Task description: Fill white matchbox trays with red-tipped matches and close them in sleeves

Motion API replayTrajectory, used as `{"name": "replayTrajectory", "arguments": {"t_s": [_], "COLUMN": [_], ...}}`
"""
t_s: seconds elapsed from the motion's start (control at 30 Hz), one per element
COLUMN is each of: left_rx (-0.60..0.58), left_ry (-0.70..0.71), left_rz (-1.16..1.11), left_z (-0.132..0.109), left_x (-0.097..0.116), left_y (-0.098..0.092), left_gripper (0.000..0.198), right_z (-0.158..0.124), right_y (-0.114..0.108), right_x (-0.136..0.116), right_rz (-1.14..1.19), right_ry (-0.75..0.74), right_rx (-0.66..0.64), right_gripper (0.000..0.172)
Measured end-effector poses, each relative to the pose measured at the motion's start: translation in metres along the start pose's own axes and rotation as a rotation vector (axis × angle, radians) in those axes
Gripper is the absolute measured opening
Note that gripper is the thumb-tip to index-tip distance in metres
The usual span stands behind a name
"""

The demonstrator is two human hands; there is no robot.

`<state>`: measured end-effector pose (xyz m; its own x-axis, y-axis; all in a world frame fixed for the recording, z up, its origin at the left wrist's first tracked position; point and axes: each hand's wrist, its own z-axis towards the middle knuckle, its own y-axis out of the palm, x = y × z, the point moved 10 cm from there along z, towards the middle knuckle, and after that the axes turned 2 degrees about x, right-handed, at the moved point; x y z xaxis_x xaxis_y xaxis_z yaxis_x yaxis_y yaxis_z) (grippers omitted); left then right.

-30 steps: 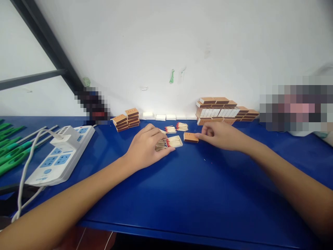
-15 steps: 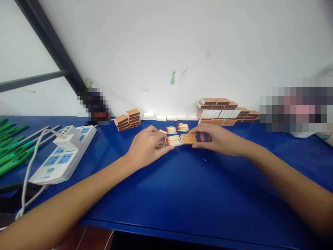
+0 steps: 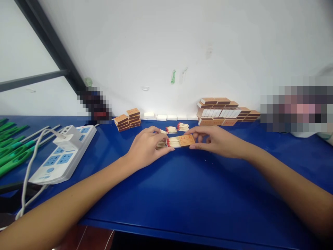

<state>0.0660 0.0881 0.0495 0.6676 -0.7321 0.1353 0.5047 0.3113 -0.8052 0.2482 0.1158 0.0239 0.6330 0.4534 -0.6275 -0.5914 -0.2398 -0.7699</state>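
Observation:
My left hand rests on the blue table with curled fingers holding a white tray of red-tipped matches; more loose matches lie under its fingers. My right hand pinches an orange matchbox sleeve between thumb and fingers. The sleeve's left end overlaps the tray's right end. Two small bundles of matches lie just behind on the table.
Stacked orange matchboxes stand at the back left and a bigger pile at the back right, with white trays along the wall. A white power strip with cable and green tools lie at the left.
My right hand brought the orange sleeve leftwards from the table up to the match tray and slid it partly over the tray's end. My left hand stayed on the tray.

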Motion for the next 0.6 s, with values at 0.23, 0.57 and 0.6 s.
{"name": "replayTrajectory", "arguments": {"t_s": [0.23, 0.57, 0.6], "left_rx": [0.023, 0.041, 0.037], "left_ry": [0.008, 0.138, 0.143], "left_rz": [-0.056, -0.283, -0.304], "left_z": [0.000, 0.001, 0.001], "left_x": [-0.002, 0.018, 0.020], "left_y": [0.000, -0.007, -0.008], "left_gripper": [0.041, 0.060, 0.059], "right_z": [0.001, -0.010, -0.011], "right_y": [0.002, 0.032, 0.035], "right_x": [-0.002, -0.049, -0.053], "right_rz": [0.060, 0.076, 0.070], "right_ry": [0.014, -0.144, -0.167], "right_rx": [0.010, -0.047, -0.057], "right_gripper": [0.049, 0.040, 0.037]}}
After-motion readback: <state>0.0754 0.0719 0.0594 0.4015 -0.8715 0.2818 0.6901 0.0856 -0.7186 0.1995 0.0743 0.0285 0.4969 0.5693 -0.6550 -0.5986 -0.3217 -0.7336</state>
